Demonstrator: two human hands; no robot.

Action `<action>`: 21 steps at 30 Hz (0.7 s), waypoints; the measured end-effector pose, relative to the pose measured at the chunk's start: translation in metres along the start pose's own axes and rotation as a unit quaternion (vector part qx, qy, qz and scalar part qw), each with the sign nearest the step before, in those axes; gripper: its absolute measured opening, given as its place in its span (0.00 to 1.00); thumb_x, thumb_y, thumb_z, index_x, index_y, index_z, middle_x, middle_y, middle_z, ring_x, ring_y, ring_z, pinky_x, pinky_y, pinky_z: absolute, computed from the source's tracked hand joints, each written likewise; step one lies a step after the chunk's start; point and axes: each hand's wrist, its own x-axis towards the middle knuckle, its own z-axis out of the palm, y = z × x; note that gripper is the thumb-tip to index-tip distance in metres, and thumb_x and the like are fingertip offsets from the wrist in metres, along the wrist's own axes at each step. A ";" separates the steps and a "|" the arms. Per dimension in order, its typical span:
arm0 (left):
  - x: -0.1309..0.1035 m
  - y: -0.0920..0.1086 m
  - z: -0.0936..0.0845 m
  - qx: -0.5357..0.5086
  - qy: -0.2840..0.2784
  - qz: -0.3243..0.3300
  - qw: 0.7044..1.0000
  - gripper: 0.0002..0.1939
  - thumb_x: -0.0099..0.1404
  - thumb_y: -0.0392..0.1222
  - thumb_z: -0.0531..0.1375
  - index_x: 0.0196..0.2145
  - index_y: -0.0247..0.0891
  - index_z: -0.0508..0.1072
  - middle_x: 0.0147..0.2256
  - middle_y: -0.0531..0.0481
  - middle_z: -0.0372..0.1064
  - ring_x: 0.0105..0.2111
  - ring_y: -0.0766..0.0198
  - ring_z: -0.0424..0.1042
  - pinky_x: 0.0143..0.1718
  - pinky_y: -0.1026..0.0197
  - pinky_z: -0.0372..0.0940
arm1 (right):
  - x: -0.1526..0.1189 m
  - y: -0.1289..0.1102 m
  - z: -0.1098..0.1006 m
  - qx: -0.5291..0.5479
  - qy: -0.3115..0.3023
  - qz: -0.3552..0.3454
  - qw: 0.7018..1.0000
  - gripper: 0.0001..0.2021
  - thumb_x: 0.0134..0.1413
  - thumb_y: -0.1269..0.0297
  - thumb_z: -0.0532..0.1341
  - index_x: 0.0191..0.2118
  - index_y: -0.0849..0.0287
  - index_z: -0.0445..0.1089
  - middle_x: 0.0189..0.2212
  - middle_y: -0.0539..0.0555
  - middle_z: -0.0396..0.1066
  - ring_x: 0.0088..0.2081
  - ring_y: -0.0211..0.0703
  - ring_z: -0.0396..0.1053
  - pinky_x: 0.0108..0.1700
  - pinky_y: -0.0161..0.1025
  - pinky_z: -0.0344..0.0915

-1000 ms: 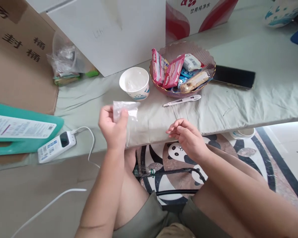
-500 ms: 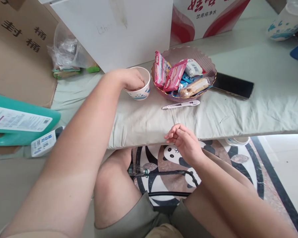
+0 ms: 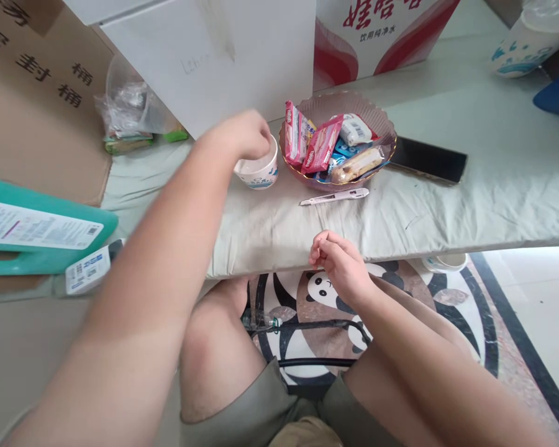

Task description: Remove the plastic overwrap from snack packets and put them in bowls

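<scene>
My left hand (image 3: pixel 246 133) is over the mouth of a white paper cup (image 3: pixel 259 175) with blue print. Its fingers are curled down and closed, and their tips and anything in them are hidden. My right hand (image 3: pixel 339 261) hovers by the front edge of the cloth-covered surface, fingers bent inward and together, with nothing visible in them. A pale utility knife (image 3: pixel 334 197) lies on the cloth beyond it. Beside the cup stands a pink scalloped bowl (image 3: pixel 386 115), filled with wrapped snacks such as pink wafer packets (image 3: pixel 323 144).
A dark phone (image 3: pixel 428 160) lies right of the bowl. White (image 3: pixel 242 56) and red-white (image 3: pixel 382 43) boxes stand behind. At left are a green jug (image 3: pixel 51 217), a small white box (image 3: pixel 88 271) and plastic bags (image 3: pixel 128 108). Another paper cup (image 3: pixel 524 46) is at far right.
My left hand has risen out of the paper cup to above its rim. The fingers of my right hand have curled in slightly. The view has shifted a little.
</scene>
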 end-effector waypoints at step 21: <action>-0.152 -0.063 -0.031 -0.400 0.059 -0.058 0.913 0.08 0.60 0.36 0.60 0.23 0.39 0.71 0.18 0.57 0.60 0.20 0.71 0.59 0.24 0.66 0.55 | 0.004 0.020 0.044 -0.251 -0.046 -0.121 0.959 0.13 0.56 0.56 0.58 0.24 0.55 0.63 0.21 0.48 0.64 0.27 0.38 0.61 0.33 0.38 0.59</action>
